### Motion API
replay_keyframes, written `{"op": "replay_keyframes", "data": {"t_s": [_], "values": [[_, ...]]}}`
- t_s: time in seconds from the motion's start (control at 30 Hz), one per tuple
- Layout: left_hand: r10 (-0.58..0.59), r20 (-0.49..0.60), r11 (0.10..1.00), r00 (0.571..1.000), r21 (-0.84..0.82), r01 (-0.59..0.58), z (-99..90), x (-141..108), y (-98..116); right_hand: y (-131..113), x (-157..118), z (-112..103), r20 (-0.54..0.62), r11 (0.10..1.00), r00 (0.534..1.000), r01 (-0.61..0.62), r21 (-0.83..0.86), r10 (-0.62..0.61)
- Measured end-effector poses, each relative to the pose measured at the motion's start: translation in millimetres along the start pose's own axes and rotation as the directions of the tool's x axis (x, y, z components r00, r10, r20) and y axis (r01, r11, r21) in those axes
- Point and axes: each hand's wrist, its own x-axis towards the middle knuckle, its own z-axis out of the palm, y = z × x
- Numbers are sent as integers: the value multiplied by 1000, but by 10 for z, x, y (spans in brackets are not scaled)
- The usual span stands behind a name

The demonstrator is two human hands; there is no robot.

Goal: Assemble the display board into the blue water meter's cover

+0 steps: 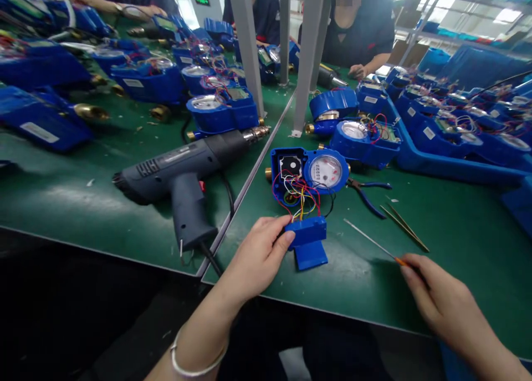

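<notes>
Near the middle of the green table, a blue water meter (326,172) lies with its round dial up and its side compartment open. Red, white, yellow and black wires (302,195) run from that compartment to a blue plastic piece (306,232) in front of it. My left hand (262,254) pinches the left end of this blue piece between thumb and fingers. On the right, my right hand (440,292) is closed on the orange handle of a thin screwdriver (369,239), its metal shaft pointing up and left toward the meter, apart from it.
Pliers (368,195) and tweezers (405,227) lie right of the meter. A grey heat gun (178,170) lies left, its cord crossing the table seam. Metal posts (307,59) rise behind. More meters (224,109) and a filled blue bin (457,170) surround the area; people sit opposite.
</notes>
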Motion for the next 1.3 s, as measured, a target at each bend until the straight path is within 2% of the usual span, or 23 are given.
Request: {"op": "replay_keyframes", "data": {"t_s": [0.1,0.2,0.33,0.43,0.63,0.77,0.93,1.3], "values": [[59,13,996,998,62,-60,-4,-73,-13,-166,14,-119,168,989,979,94,118,-113],[77,8,990,997,120,-78,72,-147,30,-262,220,-175,225,975,953,172,140,-201],[192,-159,952,968,270,-144,288,-211,120,-256,533,-230,230,959,932,280,37,-281],[251,-262,928,932,339,-155,425,-208,161,-227,664,-306,299,952,910,306,-12,-288],[174,-228,943,958,318,-96,432,-144,132,-240,814,-410,373,928,878,360,-101,-300],[123,-206,968,971,240,-72,377,-141,120,-255,861,-360,348,916,884,378,-136,-313],[13,-194,983,981,184,23,351,-158,161,-254,862,-311,335,901,876,410,-139,-347],[52,-214,977,976,213,-6,365,-173,171,-378,1006,-452,372,870,847,464,-167,-380]]}}
